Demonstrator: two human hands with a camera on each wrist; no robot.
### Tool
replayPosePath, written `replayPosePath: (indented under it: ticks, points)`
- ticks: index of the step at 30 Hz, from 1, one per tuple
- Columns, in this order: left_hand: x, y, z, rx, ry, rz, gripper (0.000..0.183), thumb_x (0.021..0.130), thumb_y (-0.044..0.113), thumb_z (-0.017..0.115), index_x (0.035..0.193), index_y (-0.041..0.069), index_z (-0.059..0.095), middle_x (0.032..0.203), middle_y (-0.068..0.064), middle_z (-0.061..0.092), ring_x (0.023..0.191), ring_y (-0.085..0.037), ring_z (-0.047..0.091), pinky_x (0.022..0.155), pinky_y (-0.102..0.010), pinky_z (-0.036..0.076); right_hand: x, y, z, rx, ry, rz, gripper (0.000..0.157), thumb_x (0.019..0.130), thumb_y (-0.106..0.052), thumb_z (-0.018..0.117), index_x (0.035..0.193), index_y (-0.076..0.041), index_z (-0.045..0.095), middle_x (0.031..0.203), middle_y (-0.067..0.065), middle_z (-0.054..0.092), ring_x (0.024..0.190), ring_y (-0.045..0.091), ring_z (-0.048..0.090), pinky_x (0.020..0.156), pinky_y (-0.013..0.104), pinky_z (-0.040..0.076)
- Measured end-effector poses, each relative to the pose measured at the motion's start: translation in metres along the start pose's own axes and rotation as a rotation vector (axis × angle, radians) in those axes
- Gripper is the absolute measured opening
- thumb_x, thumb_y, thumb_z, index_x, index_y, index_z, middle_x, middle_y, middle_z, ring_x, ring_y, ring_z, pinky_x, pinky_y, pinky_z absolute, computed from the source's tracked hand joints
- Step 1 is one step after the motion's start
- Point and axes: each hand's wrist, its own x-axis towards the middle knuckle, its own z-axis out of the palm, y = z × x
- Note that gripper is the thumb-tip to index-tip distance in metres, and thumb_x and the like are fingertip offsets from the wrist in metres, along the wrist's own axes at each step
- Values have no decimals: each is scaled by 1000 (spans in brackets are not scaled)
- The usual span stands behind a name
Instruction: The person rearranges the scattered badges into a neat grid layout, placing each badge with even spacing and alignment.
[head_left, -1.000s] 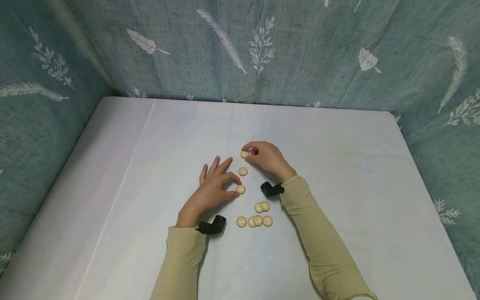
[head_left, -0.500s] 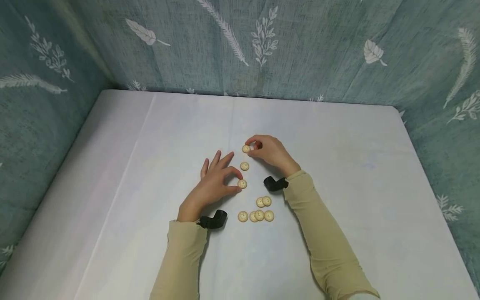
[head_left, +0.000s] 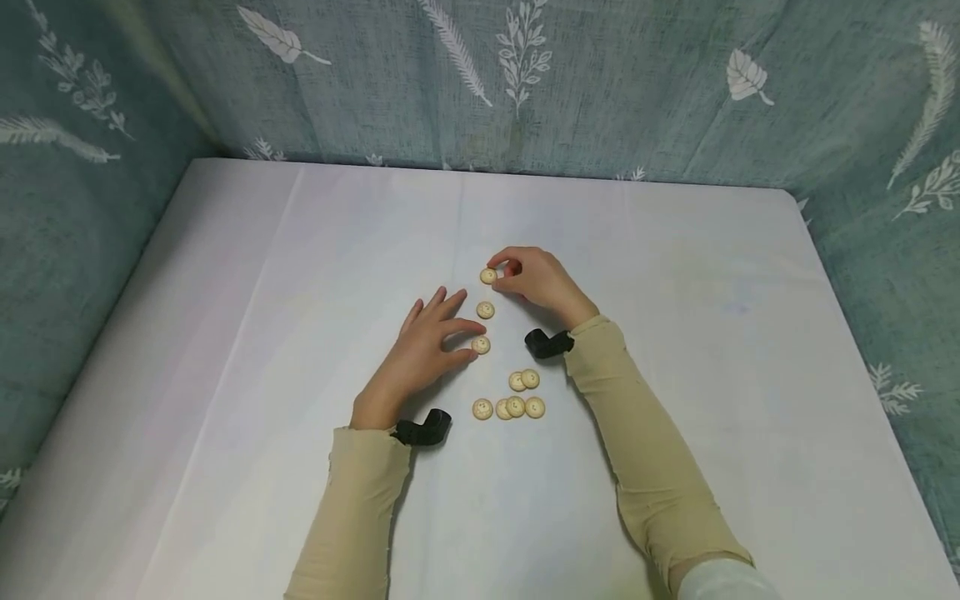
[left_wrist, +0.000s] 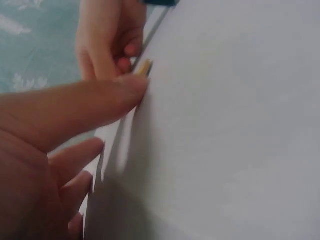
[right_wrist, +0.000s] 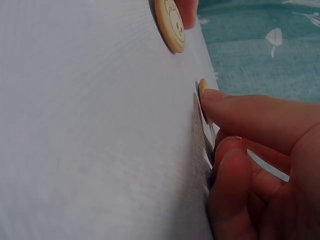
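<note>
Several small round wooden discs with drawn faces lie on the white table. My left hand [head_left: 420, 350] is at the nearest disc [head_left: 481, 345] of an upright column of three, thumb and index fingertip at its opposite edges. The middle disc [head_left: 485, 310] lies untouched between the two hands. At the far end, my right hand [head_left: 536, 279] pinches the top disc [head_left: 488, 276] by thumb and index finger. In the right wrist view, that thumb covers most of the pinched disc [right_wrist: 203, 86], and a larger disc [right_wrist: 171, 25] shows its drawn face.
Closer to me, two overlapping discs [head_left: 530, 378] lie above a row of several more, including a single disc [head_left: 482, 409] at its left. Each wrist wears a black camera [head_left: 423, 427]. Green leaf-patterned cloth [head_left: 630, 92] stands behind the table [head_left: 675, 250].
The head view has tilted, so everything sits higher in the frame. My left index finger has straightened a little at its disc. The discs keep their arrangement and my right hand keeps its pinch.
</note>
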Motion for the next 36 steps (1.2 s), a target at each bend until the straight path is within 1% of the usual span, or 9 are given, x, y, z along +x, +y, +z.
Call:
replayPosePath:
  ticks: [2,6,11,17,22,29,36]
  points:
    - [-1,0,1,7,-1,16,31,80,29,66,110,23,64,143,-7,28,134,-26,11,106,-45,3,0,1,0,17,3,-2,24,82,-23,65,106,-21,61,77,3,55,54,22,50,55,30,40]
    - [-3,0,2,27,-2,41,31,82,30,64,113,25,63,143,-7,28,134,-26,11,106,-46,5,-1,2,-1,45,1,2,24,81,-24,66,104,-22,61,78,4,55,55,23,49,57,31,39]
    - [-3,1,3,35,7,43,30,81,32,64,111,26,64,143,-8,29,134,-27,11,105,-47,5,2,2,-2,38,-21,17,24,81,-26,66,104,-22,61,77,5,55,54,23,49,60,31,39]
    - [-2,1,5,40,46,31,28,80,31,66,108,27,66,142,-6,31,134,-25,12,105,-46,5,2,1,-3,35,-20,5,24,81,-24,66,104,-21,61,76,5,55,54,23,49,61,31,39]
    - [1,1,8,21,62,32,26,79,30,67,105,26,67,141,-5,33,134,-24,13,105,-45,5,1,1,-5,3,-20,19,23,82,-24,65,104,-21,60,75,6,54,53,23,49,61,30,38]
    - [3,3,6,9,52,38,25,80,29,67,104,25,67,141,-5,33,134,-24,12,105,-45,5,2,-2,-8,-41,-18,26,22,82,-23,65,104,-21,60,73,5,54,51,21,48,57,30,37]
    - [0,3,6,15,57,35,26,79,29,68,104,25,68,141,-6,34,134,-25,13,105,-47,5,4,-2,-3,-91,1,15,22,81,-27,65,102,-22,61,74,3,55,51,19,48,55,29,37]
